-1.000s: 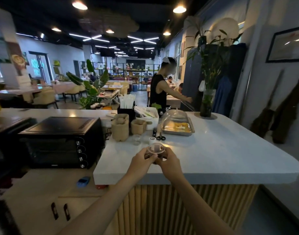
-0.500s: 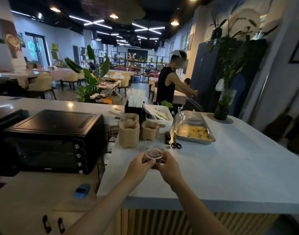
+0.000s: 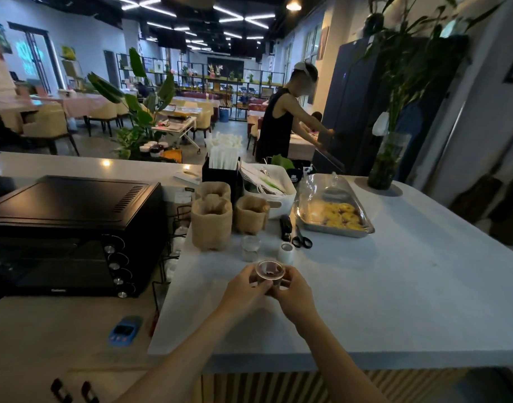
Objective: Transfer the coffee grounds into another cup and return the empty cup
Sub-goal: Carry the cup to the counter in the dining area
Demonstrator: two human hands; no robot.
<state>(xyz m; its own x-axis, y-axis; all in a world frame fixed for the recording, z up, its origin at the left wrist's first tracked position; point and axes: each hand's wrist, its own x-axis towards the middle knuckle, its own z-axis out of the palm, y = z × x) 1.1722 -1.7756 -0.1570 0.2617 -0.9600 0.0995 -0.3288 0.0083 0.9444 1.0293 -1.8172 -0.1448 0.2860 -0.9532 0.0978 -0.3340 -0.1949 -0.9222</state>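
Both hands (image 3: 274,289) have carried the small clear cup (image 3: 270,271) forward over the bench (image 3: 394,301), nearer the empty cup (image 3: 250,248).

Two hands (image 3: 243,289) (image 3: 293,295), two clear cups (image 3: 269,273) (image 3: 250,248), two brown holders (image 3: 211,225) (image 3: 251,214), one scissors (image 3: 301,239), one oven (image 3: 69,237)

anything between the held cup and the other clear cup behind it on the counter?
Nothing visible. Both hands, left hand and right hand, hold the cup; the second clear cup stands just beyond it, bare counter between. The tape roll sits off to the right.

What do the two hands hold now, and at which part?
Both hands, left hand and right hand, hold one small clear plastic cup by its side wall, fingers below the rim.
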